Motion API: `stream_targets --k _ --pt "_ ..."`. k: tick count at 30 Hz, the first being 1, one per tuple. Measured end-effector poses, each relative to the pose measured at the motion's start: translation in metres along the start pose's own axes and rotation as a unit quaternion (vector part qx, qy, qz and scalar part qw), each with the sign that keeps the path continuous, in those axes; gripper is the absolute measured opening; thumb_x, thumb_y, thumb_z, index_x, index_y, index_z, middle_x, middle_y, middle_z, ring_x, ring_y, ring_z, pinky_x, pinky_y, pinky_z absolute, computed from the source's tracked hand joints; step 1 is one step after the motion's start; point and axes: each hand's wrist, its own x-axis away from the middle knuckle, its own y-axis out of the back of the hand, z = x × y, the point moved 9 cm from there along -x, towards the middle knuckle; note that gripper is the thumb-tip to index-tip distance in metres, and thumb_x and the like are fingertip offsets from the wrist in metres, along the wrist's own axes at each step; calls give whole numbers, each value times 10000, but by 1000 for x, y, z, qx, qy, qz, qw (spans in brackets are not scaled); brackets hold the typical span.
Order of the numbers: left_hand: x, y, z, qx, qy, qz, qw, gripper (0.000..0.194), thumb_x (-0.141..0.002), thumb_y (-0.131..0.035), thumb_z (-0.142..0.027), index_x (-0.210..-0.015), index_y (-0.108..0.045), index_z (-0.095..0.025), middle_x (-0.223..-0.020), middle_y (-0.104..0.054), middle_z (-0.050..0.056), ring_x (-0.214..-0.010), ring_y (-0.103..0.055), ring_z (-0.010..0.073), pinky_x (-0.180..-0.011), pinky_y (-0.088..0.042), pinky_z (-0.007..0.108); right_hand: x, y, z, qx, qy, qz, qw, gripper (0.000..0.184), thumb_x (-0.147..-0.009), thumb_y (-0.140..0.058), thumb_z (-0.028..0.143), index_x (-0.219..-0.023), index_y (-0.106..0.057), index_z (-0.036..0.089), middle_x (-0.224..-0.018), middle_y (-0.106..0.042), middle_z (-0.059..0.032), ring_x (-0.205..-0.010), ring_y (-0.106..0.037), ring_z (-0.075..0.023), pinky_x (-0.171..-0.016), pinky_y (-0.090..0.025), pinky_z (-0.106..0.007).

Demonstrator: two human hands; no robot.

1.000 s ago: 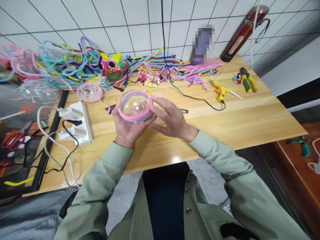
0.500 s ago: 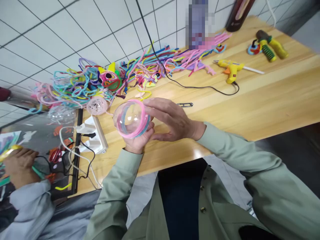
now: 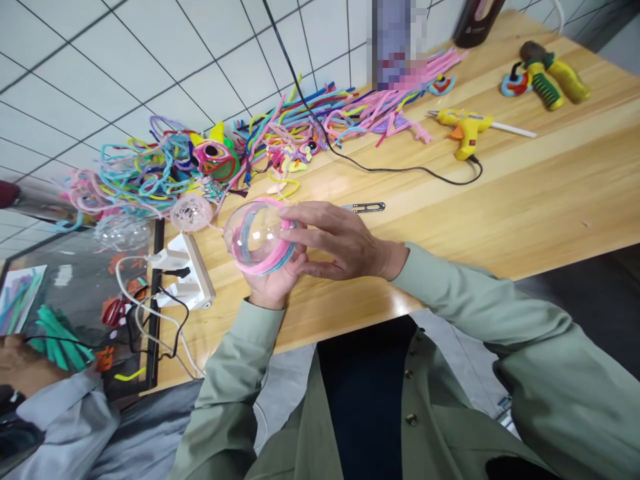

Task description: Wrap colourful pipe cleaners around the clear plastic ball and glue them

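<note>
A clear plastic ball (image 3: 250, 230) ringed with pink and blue fuzzy pipe cleaners is held up over the table's near side. My left hand (image 3: 273, 283) is closed around it from below, most of its fingers hidden behind it. Across the pink ring lie the fingertips of my right hand (image 3: 340, 243), its thumb lower down by the left fingers, gripping the ball from the right. Small black thread snips (image 3: 369, 207) lie on the table just beyond my right hand.
Pipe cleaners (image 3: 150, 170) heap along the wall. A yellow glue gun (image 3: 467, 130), its cord crossing the table, and pliers (image 3: 553, 77) lie at right. A white power strip (image 3: 193, 273) with cables sits at left, beside a co-worker's hand (image 3: 23, 367) on a dark mat.
My right fingertips have moved left onto the pink ring, and the ball has tilted slightly. The co-worker's hand has moved left and down, uncovering green strips.
</note>
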Motion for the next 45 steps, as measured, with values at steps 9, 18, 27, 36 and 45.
stream_targets --k 9,18,27,36,45 --pt "-3 7 2 -4 1 -19 1000 692 -1064 -529 -848 -1399 -741 -280 -1059 -777 109 -866 -766 269 -663 -640 333 -2 7 0 -20 -6 -36 999 600 -1191 -627 543 -1636 -546 148 -1554 -745 -216 -1507 -711 -292 -1214 -639 -516" --pt "-2 -7 2 9 -18 -15 1000 660 -1097 -524 -794 -1416 -720 -251 -1183 -787 135 -911 -753 265 -601 -605 306 4 -2 -9 2 -28 3 1000 523 -1203 -570 602 -1564 -606 226 -1573 -730 -190 -1492 -715 -312 -1178 -645 -577" --pt "0 -15 4 20 -6 0 1000 739 -1137 -429 -775 -1636 -626 -267 -1468 -763 177 -1159 -773 303 -611 -569 262 6 2 -5 12 -13 -29 999 467 -1165 -688 469 -1536 -620 195 -1538 -741 -216 -1487 -703 -316 -1202 -623 -558" --pt "1 -19 6 54 -5 -16 998 727 -1139 -389 -784 -1545 -682 -256 -1264 -783 150 -1034 -741 273 -611 -550 273 2 2 -5 58 -18 -21 998 412 -1194 -607 531 -1486 -648 244 -1546 -717 -186 -1513 -682 -334 -1191 -634 -632" --pt "4 -19 6 64 -4 -26 998 755 -1126 -398 -825 -1464 -710 -226 -1121 -773 122 -904 -727 224 -624 -575 259 3 2 3 89 0 2 996 319 -1216 -572 419 -1449 -669 223 -1349 -790 -142 -1344 -783 -283 -1083 -722 -540"
